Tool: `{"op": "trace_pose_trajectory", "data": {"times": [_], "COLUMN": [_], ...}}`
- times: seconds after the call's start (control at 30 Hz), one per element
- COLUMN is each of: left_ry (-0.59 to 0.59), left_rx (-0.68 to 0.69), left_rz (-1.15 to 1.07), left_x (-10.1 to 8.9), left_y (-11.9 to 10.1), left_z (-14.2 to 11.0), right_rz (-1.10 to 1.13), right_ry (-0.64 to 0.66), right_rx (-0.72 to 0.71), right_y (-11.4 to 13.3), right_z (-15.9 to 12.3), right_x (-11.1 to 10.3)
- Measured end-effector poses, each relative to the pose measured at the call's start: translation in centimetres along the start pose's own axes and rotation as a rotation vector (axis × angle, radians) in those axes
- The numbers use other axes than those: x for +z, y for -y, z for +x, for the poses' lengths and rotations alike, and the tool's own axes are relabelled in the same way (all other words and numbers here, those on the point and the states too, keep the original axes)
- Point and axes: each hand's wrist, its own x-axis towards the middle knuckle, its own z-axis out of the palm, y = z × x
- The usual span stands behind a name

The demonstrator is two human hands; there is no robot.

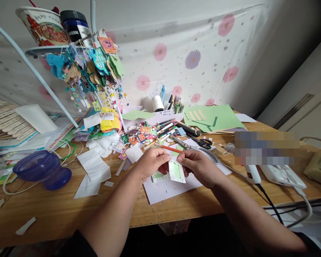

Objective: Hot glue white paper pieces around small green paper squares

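Note:
Between my two hands is a small white paper piece with a pale green patch [177, 172], held over a white sheet [160, 194] on the wooden table. My left hand [155, 162] pinches its upper left edge, and my right hand [196, 164] grips the right edge, with thumb and fingers pressed together. Another green-and-white paper piece [158, 176] shows below my left fingers; whether it is held or lying on the sheet I cannot tell. Just behind the hands lies an orange pencil [169, 148], near scissors with grey handles [207, 154].
Left are loose white papers [94, 166] and a blue plastic cup [42, 169]. Behind the hands lie colourful small cards [142, 134], several pens [163, 128] and black-handled scissors [203, 143]. Green card [224, 116] lies back right, a white power strip [282, 176] right. Paper ornaments [93, 71] hang back left.

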Motion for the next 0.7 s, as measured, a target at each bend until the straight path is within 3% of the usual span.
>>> {"op": "trace_pose_trajectory", "data": {"times": [0.27,0.37,0.47,0.57,0.7], "left_ry": [0.075,0.072,0.011,-0.099,-0.197], "left_rx": [-0.026,-0.02,-0.004,0.035,0.065], "left_rz": [-0.072,-0.066,-0.102,-0.152,-0.229], "left_x": [-0.3,-0.1,-0.1,-0.1,-0.1], "left_y": [0.2,0.2,0.2,0.4,0.6], "left_z": [0.0,0.0,0.1,0.3,0.5], "right_rz": [-0.058,-0.013,-0.184,-0.506,-0.7], "right_ry": [0.001,-0.101,-0.405,-0.823,-1.2], "right_rx": [-0.033,-0.102,-0.242,-0.351,-0.202], "right_y": [0.7,0.4,-0.9,-2.9,-4.9], "right_z": [-0.2,-1.0,-3.2,-6.8,-10.4], "right_x": [0.1,-0.3,-2.7,-6.4,-11.2]}}
